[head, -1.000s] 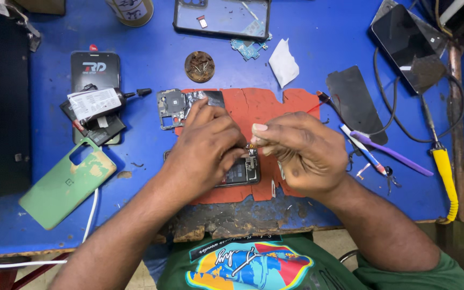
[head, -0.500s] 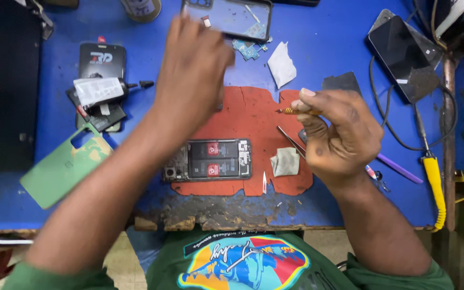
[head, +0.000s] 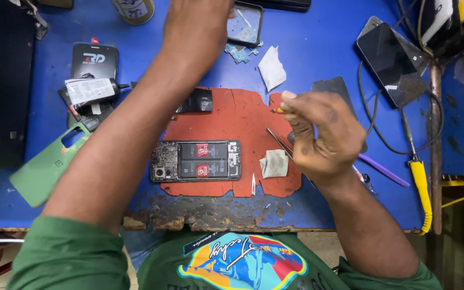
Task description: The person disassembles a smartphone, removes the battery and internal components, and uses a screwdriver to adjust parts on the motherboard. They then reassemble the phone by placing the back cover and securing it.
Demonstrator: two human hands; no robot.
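An opened phone (head: pixel 197 161) with its back off lies flat on a red mat (head: pixel 232 115), showing a black battery and circuit board. My left hand (head: pixel 200 27) reaches far up the bench to a dark phone-shaped tray (head: pixel 245 24). Its fingers are partly cut off by the frame edge, so what they grip is hidden. My right hand (head: pixel 320 134) hovers over the mat's right edge, fingers closed on a thin tool with an orange end (head: pixel 277 111). Metal tweezers (head: pixel 279 143) stick out below that hand. A folded white cloth (head: pixel 274 164) lies beside the phone.
A green back cover (head: pixel 44 166) lies at the left beside a black phone and a glue tube (head: pixel 89 88). White paper (head: pixel 271 67), a dark phone (head: pixel 390 64), a yellow-handled soldering iron (head: pixel 420 188) and a purple tool (head: pixel 385 171) sit to the right. The bench's front edge is chipped.
My left hand has left the opened phone and stretched up to the back of the bench. My right hand has lifted off the phone and moved right, still holding its tool.
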